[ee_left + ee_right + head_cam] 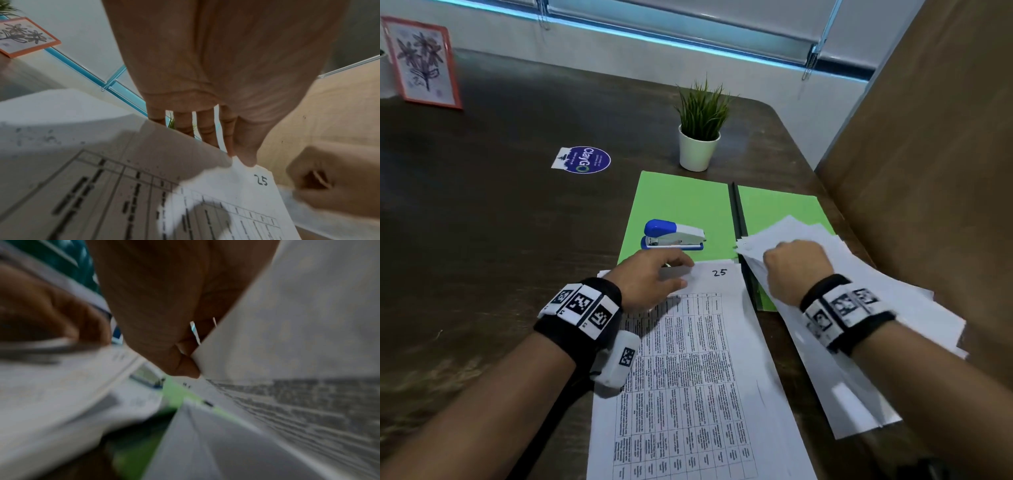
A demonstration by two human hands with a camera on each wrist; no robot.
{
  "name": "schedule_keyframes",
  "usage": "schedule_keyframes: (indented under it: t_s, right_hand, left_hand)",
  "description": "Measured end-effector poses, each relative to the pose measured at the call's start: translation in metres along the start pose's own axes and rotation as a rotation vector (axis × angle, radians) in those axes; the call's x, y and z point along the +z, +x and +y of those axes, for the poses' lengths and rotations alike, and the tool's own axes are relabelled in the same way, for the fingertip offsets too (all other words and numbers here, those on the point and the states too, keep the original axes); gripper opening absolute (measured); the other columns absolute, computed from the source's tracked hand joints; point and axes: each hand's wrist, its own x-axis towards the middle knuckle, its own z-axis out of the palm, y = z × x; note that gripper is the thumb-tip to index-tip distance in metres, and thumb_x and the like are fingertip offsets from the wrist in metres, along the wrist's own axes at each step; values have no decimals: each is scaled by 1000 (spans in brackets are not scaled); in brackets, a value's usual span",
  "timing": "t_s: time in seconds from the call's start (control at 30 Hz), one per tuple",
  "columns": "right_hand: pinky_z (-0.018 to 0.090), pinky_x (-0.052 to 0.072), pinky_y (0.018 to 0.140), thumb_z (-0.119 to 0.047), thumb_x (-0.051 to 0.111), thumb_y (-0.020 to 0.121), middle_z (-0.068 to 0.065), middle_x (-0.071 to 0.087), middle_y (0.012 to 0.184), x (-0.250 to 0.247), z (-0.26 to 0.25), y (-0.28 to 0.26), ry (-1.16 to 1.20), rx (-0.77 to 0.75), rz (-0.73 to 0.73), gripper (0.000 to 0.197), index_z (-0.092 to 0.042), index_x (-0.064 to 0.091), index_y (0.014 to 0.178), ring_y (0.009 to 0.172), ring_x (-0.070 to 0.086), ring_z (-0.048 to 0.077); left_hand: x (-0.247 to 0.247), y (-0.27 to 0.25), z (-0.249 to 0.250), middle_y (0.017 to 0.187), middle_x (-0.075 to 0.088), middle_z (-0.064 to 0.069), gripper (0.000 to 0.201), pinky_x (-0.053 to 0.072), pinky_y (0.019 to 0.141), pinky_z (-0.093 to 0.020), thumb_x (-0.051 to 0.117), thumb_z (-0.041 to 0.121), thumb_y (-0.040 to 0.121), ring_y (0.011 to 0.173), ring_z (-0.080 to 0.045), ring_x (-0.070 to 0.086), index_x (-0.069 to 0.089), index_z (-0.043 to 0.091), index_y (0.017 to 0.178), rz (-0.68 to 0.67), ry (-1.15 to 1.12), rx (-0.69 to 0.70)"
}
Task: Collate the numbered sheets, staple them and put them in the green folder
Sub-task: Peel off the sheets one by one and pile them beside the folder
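A printed sheet marked 25 (719, 342) (236, 194) tops a pile on the dark table in front of me. My left hand (681, 274) (236, 146) pinches its top edge, thumb on the face and fingers behind. To the right, my right hand (791, 263) (180, 356) grips a loose, fanned stack of sheets (801, 229) (308, 321), tilted over the right half of the open green folder (681, 202) (174, 395). A blue and white stapler (674, 234) lies on the folder's left half, just beyond my left hand.
A small potted plant (700, 137) stands behind the folder. A round purple sticker (585, 159) lies on the table to the left, and a framed flower picture (424, 61) stands far left. A brown partition (928, 171) rises along the table's right edge.
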Motion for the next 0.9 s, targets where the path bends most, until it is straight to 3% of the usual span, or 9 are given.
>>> schedule_keyframes:
  t_s: [0.1, 0.2, 0.33, 0.43, 0.5, 0.6, 0.7, 0.8, 0.9]
  right_hand:
    - [31, 43, 69, -23, 46, 93, 1, 67, 111, 31, -14, 10, 10, 34, -112, 24, -20, 62, 111, 102, 65, 26]
    - [32, 41, 72, -30, 44, 95, 5, 66, 112, 53, -8, 15, 124, 134, -127, 28, -17, 63, 112, 102, 64, 28]
    - [29, 39, 68, -33, 45, 94, 10, 68, 99, 73, 11, 16, 331, 259, -46, 27, -15, 63, 89, 91, 64, 32]
    - [29, 42, 66, -43, 46, 94, 6, 64, 82, 80, 18, 14, 535, 307, -125, 38, -14, 53, 70, 79, 61, 30]
    - [32, 43, 64, -48, 48, 95, 2, 59, 70, 74, 14, 7, 729, 297, -64, 44, -17, 51, 65, 74, 58, 27]
    - [33, 46, 64, -44, 55, 95, -3, 59, 60, 62, -8, -11, 1137, 226, 157, 41, -17, 56, 64, 65, 58, 20]
    - [28, 49, 66, -42, 61, 93, -7, 69, 78, 59, -37, -30, 1446, 113, 160, 15, -29, 69, 91, 71, 63, 9]
    - [25, 49, 78, -51, 57, 87, -12, 69, 106, 60, -51, -41, 1684, 102, 144, 48, -36, 56, 133, 91, 65, -1]
    - [21, 48, 93, -47, 55, 89, -19, 59, 130, 57, -50, -50, 1746, 36, 198, 59, -42, 41, 145, 114, 57, -6]
  left_hand:
    - [-1, 1, -1, 123, 65, 6, 32, 53, 99, -39, 68, 27, 93, 111, -13, 63, 63, 31, 124, 2, 25, 14]
    - [-3, -1, 1, 122, 66, 12, 29, 49, 102, -34, 65, 23, 95, 112, -9, 61, 67, 31, 123, -21, 44, 47]
    - [-4, -2, 2, 124, 67, 10, 27, 50, 100, -31, 64, 26, 95, 112, -9, 61, 69, 34, 120, -34, 52, 43]
    - [-3, 0, 0, 115, 69, 8, 19, 52, 95, -34, 68, 30, 92, 106, -13, 63, 72, 33, 111, -24, 76, 36]
    - [-3, 1, -3, 104, 73, 7, 14, 55, 91, -39, 72, 34, 89, 99, -13, 67, 74, 28, 102, -38, 54, 34]
    - [-3, 3, -9, 90, 74, 5, 20, 58, 82, -41, 64, 46, 93, 86, -16, 69, 72, 28, 89, -53, 28, 50]
    - [-1, 5, -15, 76, 66, 1, 37, 49, 66, -35, 53, 48, 99, 69, -20, 62, 56, 24, 71, -18, 14, 66]
    - [1, 8, -18, 62, 49, 11, 42, 39, 59, -30, 49, 42, 102, 57, -10, 45, 48, 21, 66, 17, 18, 61]
    - [4, 9, -18, 59, 45, 11, 44, 38, 58, -29, 48, 43, 102, 54, -9, 42, 50, 19, 66, 4, 21, 60]
